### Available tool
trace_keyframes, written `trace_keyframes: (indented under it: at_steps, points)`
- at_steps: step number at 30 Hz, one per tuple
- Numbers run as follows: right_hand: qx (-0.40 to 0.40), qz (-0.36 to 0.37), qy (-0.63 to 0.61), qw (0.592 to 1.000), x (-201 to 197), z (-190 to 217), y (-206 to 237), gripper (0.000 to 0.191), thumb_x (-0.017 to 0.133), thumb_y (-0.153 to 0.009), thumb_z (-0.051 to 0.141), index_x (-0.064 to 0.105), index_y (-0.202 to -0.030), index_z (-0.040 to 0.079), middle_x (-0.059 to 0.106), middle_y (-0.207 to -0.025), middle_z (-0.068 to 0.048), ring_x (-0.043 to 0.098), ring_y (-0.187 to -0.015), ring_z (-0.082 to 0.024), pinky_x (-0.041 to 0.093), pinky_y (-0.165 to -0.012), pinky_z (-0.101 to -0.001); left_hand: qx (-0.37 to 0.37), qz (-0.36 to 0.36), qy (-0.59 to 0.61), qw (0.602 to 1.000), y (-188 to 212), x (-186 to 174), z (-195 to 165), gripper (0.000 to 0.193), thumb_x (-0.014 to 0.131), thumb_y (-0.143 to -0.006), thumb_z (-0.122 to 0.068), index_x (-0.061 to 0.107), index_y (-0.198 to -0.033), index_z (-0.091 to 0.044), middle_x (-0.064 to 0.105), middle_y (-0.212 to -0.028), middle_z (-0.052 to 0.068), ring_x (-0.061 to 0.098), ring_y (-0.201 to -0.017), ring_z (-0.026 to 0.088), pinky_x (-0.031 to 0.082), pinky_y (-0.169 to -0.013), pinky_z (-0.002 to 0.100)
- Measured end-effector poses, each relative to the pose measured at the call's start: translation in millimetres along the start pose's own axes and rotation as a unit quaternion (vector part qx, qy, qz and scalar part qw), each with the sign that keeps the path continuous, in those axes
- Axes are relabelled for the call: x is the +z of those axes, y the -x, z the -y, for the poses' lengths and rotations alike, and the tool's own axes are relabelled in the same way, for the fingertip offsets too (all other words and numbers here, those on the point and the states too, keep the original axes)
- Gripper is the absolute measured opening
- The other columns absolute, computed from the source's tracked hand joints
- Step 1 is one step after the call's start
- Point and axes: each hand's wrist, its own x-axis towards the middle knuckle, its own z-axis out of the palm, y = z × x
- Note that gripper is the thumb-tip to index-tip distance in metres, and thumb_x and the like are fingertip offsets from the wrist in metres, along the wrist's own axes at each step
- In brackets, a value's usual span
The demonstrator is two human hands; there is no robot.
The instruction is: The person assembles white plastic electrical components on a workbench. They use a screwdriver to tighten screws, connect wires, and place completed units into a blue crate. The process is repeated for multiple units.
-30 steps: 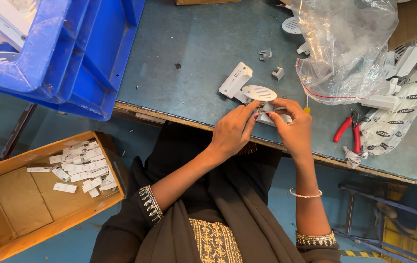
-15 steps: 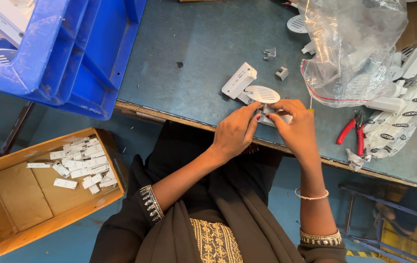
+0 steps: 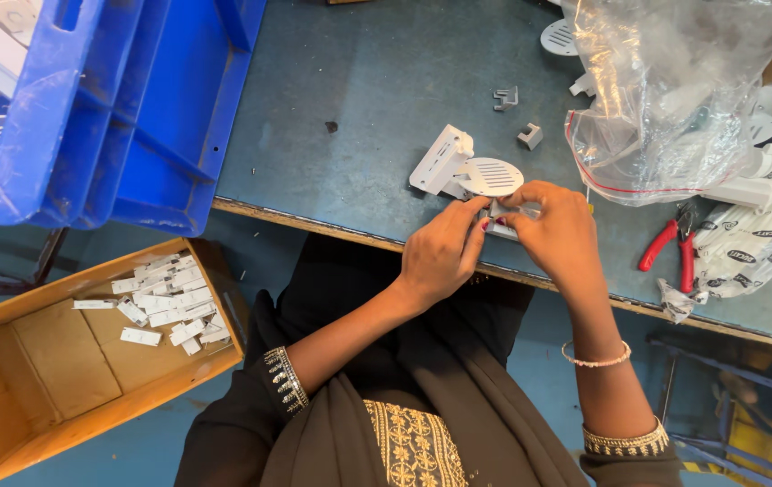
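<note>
Pliers (image 3: 670,251) right of hands (image 3: 503,236)

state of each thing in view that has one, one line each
left hand: pinching small white part
right hand: gripping same part
small white part: held at table edge
round vented disc: flat on table
red pliers: lying closed
plastic bag: crumpled
cardboard box: open, partly filled

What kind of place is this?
Likely a small-parts assembly bench in a workshop or factory. Both hands, left hand and right hand, work a small white plastic part at the table edge, with stacked blue crates, a cardboard box of white pieces and red pliers nearby.
</note>
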Motion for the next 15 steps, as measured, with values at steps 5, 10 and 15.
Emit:
trace_keyframes:
  at_steps: [5, 10, 15]
  points:
    - [-0.051, 0.023, -0.106, 0.993, 3, -15, -14, 0.022, 0.081, -0.075, 0.009, 0.075, -0.095, 0.001, 0.077, -0.099, -0.013, 0.076, -0.092, -0.028, 0.056, -0.082, -0.0364, 0.026, -0.023, -0.010, 0.999, -4, -1, -2, 0.027, 0.062, -0.098, -0.010, 0.061, -0.125, -0.004, 0.064, -0.121, 0.011, 0.071, -0.088, 0.032, 0.057, -0.072, 0.040]
    - [-0.181, -0.072, -0.138, 0.971, 26, -27, 4, 0.024, 0.073, -0.084, -0.001, 0.064, -0.106, -0.001, 0.069, -0.109, -0.016, 0.070, -0.102, -0.034, 0.055, -0.091, -0.0374, 0.050, 0.022, -0.012, 0.998, -9, 1, -1, 0.033, 0.058, -0.096, -0.007, 0.057, -0.129, -0.003, 0.062, -0.122, 0.013, 0.069, -0.100, 0.038, 0.056, -0.079, 0.044]
    - [-0.273, -0.187, -0.067, 0.941, 46, -23, 39, 0.033, 0.071, -0.087, -0.005, 0.063, -0.118, 0.002, 0.063, -0.116, -0.015, 0.062, -0.113, -0.037, 0.046, -0.115, -0.0485, 0.024, 0.144, -0.041, 0.988, -20, 8, 13, 0.038, 0.061, -0.098, -0.012, 0.054, -0.135, -0.002, 0.062, -0.119, 0.017, 0.066, -0.097, 0.038, 0.053, -0.078, 0.048]
